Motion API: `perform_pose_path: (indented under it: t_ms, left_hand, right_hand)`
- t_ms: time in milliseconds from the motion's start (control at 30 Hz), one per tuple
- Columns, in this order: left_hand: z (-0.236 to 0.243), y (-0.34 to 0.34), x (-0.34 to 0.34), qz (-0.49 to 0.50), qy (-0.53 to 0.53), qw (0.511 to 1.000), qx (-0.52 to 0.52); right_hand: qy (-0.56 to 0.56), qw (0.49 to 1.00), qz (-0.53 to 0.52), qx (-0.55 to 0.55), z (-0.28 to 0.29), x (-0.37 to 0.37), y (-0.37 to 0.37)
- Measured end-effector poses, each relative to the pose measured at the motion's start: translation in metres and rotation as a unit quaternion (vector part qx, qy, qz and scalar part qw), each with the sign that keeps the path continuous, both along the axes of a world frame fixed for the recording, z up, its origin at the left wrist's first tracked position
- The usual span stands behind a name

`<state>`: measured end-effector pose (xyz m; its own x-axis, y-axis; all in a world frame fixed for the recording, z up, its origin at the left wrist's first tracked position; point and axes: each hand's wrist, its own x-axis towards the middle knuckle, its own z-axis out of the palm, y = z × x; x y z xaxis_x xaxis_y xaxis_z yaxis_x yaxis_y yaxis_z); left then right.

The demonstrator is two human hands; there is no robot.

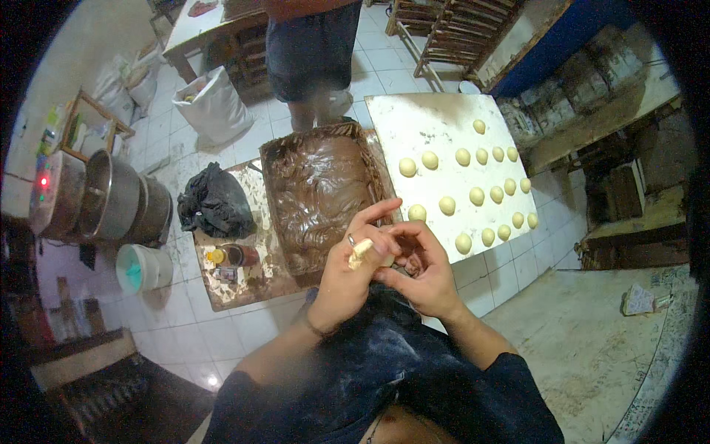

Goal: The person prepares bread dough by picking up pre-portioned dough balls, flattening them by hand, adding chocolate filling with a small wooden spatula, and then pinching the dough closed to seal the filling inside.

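Observation:
Close in front of my body, my left hand and my right hand meet. A pale, soft piece of dough shows at my left thumb and fingers, and my left index finger sticks out. The curled fingers of my right hand press against the dough from the other side; part of it is hidden between the hands. Behind them lies a rectangular tray of glossy brown paste. Right of it, a pale board carries several round dough balls in rough rows.
Left of the tray are a black plastic bag and a bottle with a yellow cap. Metal pots and a white bucket stand further left. Beyond the tray stands another person, near a white sack.

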<state>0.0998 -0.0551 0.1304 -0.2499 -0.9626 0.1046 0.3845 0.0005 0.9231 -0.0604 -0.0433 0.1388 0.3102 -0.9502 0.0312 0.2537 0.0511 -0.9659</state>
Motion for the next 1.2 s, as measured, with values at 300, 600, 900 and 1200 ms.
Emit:
perform_pose_path:
  t_ms: [300, 600, 900, 1200]
  left_hand:
    - [0.028, -0.012, 0.015, -0.089, -0.061, 0.971, -0.214]
    - [0.018, -0.008, 0.011, 0.006, -0.009, 0.987, -0.158]
    - [0.019, -0.011, 0.019, -0.032, -0.004, 0.984, -0.176]
    - [-0.005, -0.016, 0.006, 0.087, 0.071, 0.993, 0.042]
  right_hand:
    - [-0.028, 0.994, 0.013, 0.101, 0.007, -0.008, 0.005]
    - [-0.045, 0.993, 0.010, 0.107, -0.005, 0.001, 0.002]
    - [-0.057, 0.992, 0.017, 0.113, -0.021, -0.002, 0.002]
    - [0.023, 0.998, -0.038, -0.053, -0.006, 0.033, -0.019]
